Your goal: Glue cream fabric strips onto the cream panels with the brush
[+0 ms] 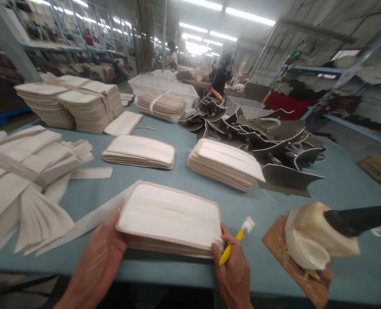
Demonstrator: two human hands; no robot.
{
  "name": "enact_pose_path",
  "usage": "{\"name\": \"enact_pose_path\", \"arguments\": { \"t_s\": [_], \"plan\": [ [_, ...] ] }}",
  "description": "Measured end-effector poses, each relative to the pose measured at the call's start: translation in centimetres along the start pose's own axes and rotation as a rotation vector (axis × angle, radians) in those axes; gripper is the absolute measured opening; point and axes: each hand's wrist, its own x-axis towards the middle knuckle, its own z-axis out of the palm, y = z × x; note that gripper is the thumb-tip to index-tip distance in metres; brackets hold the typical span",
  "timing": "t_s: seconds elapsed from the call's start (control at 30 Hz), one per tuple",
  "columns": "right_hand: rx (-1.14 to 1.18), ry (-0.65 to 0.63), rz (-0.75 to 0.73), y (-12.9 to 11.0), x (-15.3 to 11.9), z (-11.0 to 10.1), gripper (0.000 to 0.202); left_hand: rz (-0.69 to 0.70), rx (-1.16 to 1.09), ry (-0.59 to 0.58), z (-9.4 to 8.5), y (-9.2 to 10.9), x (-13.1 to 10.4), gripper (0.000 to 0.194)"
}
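Observation:
A small stack of cream rounded panels (171, 214) is between my hands near the table's front edge. My left hand (102, 251) grips the stack's left end, its thumb and fingers at the corner. At the right end, my right hand (232, 266) pinches the stack's near corner and also holds a yellow brush (232, 246), its whitish bristles pointing up and away. Behind lie two more stacks of panels, a lower one (139, 151) at left and a taller one (225, 163) at right.
Cream strips (32, 184) cover the table's left side. Tied bundles (71, 103) and a clear bin (164, 88) stand behind. Dark curved pieces (258, 133) are heaped at back right. A glue-crusted container (309, 236) with a black handle sits on a brown board at right. A person (221, 75) is far back.

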Motion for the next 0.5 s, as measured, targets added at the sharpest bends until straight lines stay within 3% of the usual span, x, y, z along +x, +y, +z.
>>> {"name": "enact_pose_path", "arguments": {
  "t_s": [0.27, 0.37, 0.5],
  "plan": [
    [0.001, 0.009, 0.044, -0.2, 0.1, 0.1, 0.037, -0.228, -0.205, 0.07, 2.5, -6.6, -2.7, 0.046],
    [0.02, 0.045, 0.081, 0.1, -0.4, 0.8, 0.042, -0.285, -0.237, 0.067, 3.6, -8.0, -2.9, 0.038],
    [0.189, 0.164, 0.138, 1.0, 0.1, 1.6, 0.049, -0.26, -0.245, 0.06, 4.2, -8.7, -2.9, 0.035]
  ]
}}
